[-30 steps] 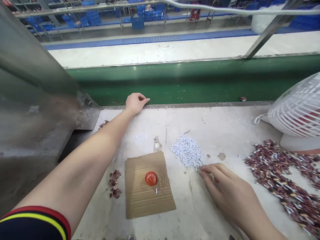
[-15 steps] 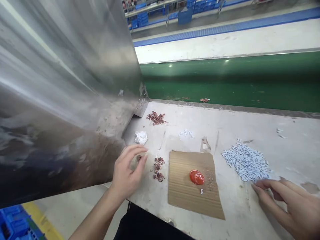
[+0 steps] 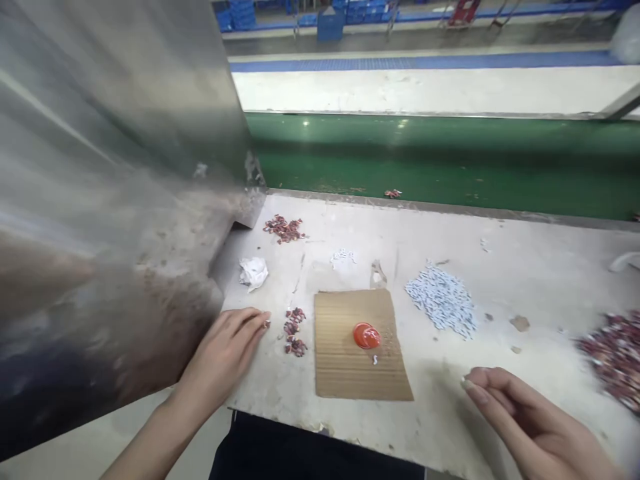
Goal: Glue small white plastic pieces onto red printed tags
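Note:
My left hand [image 3: 225, 350] rests at the table's left side, its thumb and fingertips pinched on a small dark red piece [image 3: 267, 324], mostly hidden. Just right of it is a short row of small dark red pieces [image 3: 295, 332]. Over the table's right part, my right hand [image 3: 530, 417] pinches a tiny pale piece [image 3: 465, 379] between thumb and forefinger. Between the hands lies a cardboard sheet [image 3: 340, 377] bearing a blob of glossy red paste [image 3: 367, 335] and one small white curved piece [image 3: 375, 360]. A heap of small light-blue pieces [image 3: 443, 300] lies beyond my right hand.
A large metal panel [image 3: 125, 200] stands along the left. Behind the table [image 3: 525, 267] runs a green belt [image 3: 430, 160]. A crumpled white tissue [image 3: 253, 273], a dark red pile [image 3: 284, 228] and a few whitish pieces [image 3: 344, 256] lie farther back; another reddish heap [image 3: 615, 357] is at right.
My right hand has come away from the light-blue heap, toward me, with a tiny pale piece. My left thumb and fingers have closed on a dark red piece. The view has shifted right.

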`<act>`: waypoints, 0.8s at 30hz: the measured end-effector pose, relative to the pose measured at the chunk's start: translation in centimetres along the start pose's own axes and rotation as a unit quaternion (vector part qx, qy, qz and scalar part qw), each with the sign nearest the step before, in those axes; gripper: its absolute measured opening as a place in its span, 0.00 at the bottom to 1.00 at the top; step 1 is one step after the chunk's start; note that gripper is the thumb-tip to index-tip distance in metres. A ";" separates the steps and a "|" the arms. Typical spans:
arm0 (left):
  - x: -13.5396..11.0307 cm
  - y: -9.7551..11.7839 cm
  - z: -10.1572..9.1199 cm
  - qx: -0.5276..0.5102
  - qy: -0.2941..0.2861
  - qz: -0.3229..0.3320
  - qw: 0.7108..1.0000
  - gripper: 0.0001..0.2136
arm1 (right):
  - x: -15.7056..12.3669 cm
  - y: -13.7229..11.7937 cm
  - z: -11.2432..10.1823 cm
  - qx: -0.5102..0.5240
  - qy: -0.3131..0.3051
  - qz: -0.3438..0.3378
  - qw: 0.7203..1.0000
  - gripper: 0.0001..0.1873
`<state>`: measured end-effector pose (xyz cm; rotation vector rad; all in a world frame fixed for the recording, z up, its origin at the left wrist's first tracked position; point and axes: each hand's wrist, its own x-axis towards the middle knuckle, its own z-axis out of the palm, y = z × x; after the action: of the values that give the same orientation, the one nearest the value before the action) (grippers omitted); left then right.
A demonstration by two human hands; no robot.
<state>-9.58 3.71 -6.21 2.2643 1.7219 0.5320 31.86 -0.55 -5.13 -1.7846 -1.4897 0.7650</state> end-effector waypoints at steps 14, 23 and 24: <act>-1.4 7.9 -2.7 -0.478 -0.043 -0.150 0.864 0.03 | -4.9 -8.4 5.2 0.518 -0.233 0.240 0.787 0.20; 0.6 13.6 -0.8 -0.595 -0.044 0.040 0.801 0.08 | -4.6 -9.8 5.8 0.470 -0.351 0.196 0.786 0.18; 0.7 13.5 -0.6 -0.593 -0.040 0.035 0.803 0.06 | -4.7 -10.0 5.8 0.468 -0.343 0.196 0.790 0.18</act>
<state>2.12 0.70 -0.08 1.3538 0.7817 1.1010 20.60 -3.25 -0.50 -1.0282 -0.7747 2.0920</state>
